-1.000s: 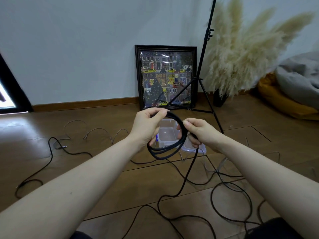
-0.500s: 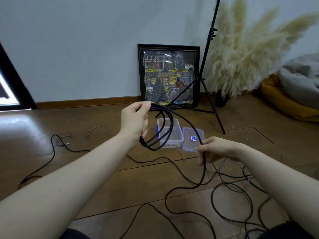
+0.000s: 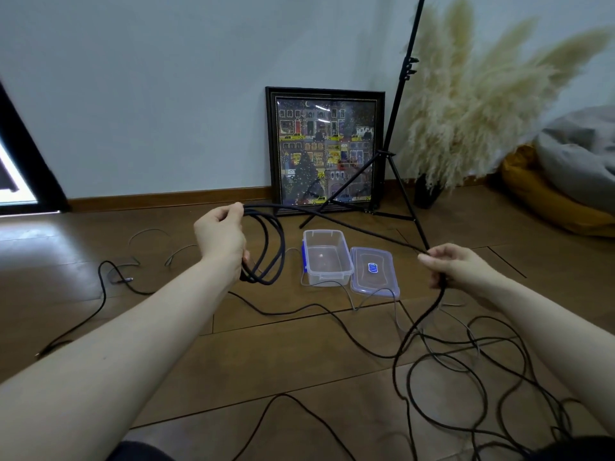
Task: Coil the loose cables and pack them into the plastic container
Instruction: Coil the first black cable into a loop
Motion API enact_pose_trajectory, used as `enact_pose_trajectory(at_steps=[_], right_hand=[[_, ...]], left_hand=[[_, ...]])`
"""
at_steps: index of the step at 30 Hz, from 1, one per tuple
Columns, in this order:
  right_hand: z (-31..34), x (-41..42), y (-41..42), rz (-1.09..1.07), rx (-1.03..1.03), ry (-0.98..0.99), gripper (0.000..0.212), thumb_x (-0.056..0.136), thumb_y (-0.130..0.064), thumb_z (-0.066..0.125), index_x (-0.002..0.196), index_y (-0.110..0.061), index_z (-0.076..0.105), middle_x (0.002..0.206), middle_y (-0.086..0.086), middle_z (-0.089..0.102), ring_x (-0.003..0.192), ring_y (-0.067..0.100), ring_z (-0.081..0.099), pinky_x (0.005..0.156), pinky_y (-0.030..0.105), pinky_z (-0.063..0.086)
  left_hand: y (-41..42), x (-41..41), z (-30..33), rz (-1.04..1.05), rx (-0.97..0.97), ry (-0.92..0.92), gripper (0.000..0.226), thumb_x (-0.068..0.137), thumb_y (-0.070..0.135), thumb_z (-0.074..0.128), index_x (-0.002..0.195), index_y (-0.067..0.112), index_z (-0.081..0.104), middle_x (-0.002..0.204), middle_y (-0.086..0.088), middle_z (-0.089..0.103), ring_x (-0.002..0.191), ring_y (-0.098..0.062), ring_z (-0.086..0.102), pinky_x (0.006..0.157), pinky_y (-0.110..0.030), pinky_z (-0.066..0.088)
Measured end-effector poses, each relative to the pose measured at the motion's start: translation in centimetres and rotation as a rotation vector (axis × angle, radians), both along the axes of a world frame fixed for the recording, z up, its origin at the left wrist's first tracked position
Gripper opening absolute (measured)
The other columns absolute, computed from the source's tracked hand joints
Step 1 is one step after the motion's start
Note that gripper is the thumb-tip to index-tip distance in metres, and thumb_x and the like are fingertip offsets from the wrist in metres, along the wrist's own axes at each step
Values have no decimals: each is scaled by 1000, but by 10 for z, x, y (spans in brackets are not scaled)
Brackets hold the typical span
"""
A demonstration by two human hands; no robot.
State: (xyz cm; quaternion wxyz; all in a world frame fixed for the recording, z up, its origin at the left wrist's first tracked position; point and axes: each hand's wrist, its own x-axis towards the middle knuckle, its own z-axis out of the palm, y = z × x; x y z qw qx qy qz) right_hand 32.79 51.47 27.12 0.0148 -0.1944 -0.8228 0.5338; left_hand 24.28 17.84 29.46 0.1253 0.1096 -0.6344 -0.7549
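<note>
My left hand [image 3: 221, 239] grips a small coil of thick black cable [image 3: 271, 247], a few loops hanging below the fist. From the coil the same cable runs taut to my right hand [image 3: 456, 266], which pinches it out to the right; below that hand it drops to the floor in loose loops [image 3: 442, 377]. An open clear plastic container [image 3: 327, 257] stands on the wooden floor between my hands, farther away. Its lid [image 3: 374, 272] lies flat beside it on the right.
Thin grey cables [image 3: 173, 254] and another black cable [image 3: 103, 294] trail across the floor at left. A framed picture [image 3: 327, 151] leans on the wall behind a black tripod stand [image 3: 396, 181]. Pampas grass [image 3: 472, 104] and beanbags [image 3: 565, 181] fill the right.
My hands have spread apart: the right one slid out along the cable to the right, drawing a straight length taut, while the left one moved left with the coil.
</note>
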Motion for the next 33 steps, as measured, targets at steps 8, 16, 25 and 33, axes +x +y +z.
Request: enact_pose_trajectory(at_steps=[8, 16, 25, 33], right_hand=[[7, 0, -9, 19, 501, 200, 5, 91, -19, 67, 89, -14, 66, 87, 3, 63, 77, 16, 54, 69, 32, 45], [28, -6, -29, 292, 876, 85, 10, 95, -25, 60, 87, -20, 65, 94, -3, 52, 93, 19, 51, 76, 34, 39], [41, -3, -69, 562, 648, 175, 27, 97, -23, 57, 71, -29, 62, 90, -3, 52, 83, 7, 49, 76, 28, 38], [40, -11, -106, 603, 483, 283, 30, 98, -19, 55, 69, -26, 59, 78, -10, 51, 69, -6, 49, 68, 15, 35]], left_hand=[[5, -2, -5, -17, -159, 18, 13, 99, 24, 59, 101, 17, 70, 66, 1, 53, 37, -13, 38, 34, -21, 33], [13, 3, -7, -134, -306, 8, 12, 101, 26, 56, 105, 20, 65, 67, -2, 53, 40, -15, 39, 38, -24, 34], [35, 12, -5, -371, -286, 55, 15, 104, 22, 51, 111, 15, 62, 42, 3, 45, 38, -17, 40, 40, -25, 37], [59, 27, -3, -534, -255, 74, 16, 103, 18, 51, 115, 10, 60, 59, -5, 49, 43, -20, 63, 39, -28, 52]])
